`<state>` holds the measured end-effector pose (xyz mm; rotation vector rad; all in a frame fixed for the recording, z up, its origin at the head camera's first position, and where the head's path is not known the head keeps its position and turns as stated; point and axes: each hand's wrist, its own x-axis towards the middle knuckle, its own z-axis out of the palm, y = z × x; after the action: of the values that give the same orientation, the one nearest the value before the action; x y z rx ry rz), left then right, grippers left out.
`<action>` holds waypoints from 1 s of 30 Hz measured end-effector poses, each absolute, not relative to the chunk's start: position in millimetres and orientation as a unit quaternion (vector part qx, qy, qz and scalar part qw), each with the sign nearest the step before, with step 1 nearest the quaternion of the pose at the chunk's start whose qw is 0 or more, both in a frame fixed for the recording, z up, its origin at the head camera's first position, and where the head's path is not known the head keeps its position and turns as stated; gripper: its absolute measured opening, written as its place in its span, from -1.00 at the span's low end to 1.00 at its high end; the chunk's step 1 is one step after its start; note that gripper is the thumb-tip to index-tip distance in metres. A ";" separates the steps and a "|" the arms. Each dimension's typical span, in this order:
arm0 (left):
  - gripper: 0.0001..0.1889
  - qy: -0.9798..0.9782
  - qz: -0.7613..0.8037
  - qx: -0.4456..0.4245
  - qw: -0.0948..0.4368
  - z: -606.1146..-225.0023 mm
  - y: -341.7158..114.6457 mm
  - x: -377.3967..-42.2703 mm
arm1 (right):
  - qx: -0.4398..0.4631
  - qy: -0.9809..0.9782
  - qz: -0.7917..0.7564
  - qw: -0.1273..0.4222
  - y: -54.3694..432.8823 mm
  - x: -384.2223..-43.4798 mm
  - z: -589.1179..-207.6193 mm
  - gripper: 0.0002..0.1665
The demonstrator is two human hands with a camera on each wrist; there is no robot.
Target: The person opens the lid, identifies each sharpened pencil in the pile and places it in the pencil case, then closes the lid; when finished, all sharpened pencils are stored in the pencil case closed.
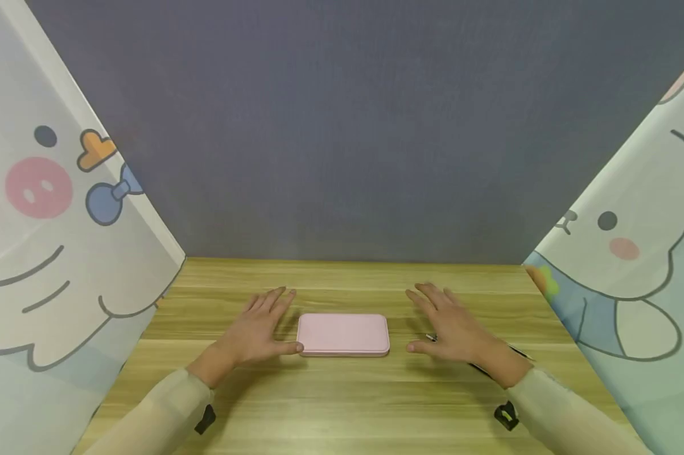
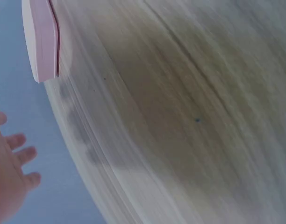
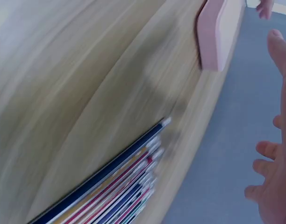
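Note:
A flat pink box (image 1: 343,333) with rounded corners, its lid down, lies on the wooden table between the two hands. To its left is my left hand (image 1: 258,328), fingers spread; the thumb tip overlaps the box's lower left corner in the head view, and I cannot tell if it touches. My right hand (image 1: 452,328) hovers to the right of the box with fingers spread and holds nothing. Beneath that hand lies a row of slim pencils (image 3: 115,184) in several colours, mostly hidden by the hand in the head view.
Wood-grain planks form the tabletop (image 1: 342,411). A dark grey panel (image 1: 342,139) rises at its far edge. White panels with cartoon animals stand at the left (image 1: 63,265) and right (image 1: 632,278). Small black devices sit at the left wrist (image 1: 205,419) and right wrist (image 1: 507,416).

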<state>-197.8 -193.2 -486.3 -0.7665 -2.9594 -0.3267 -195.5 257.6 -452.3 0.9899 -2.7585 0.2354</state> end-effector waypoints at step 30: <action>0.12 -0.908 -0.335 -0.214 -0.131 -503.7 -176.0 -211.3 | 0.390 -0.883 0.260 -0.023 144.5 -202.3 -464.9 -0.45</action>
<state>-211.3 -176.0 -503.7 -0.7364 -3.1174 -1.1517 -202.3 144.5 -464.9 1.2443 -2.8153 0.8279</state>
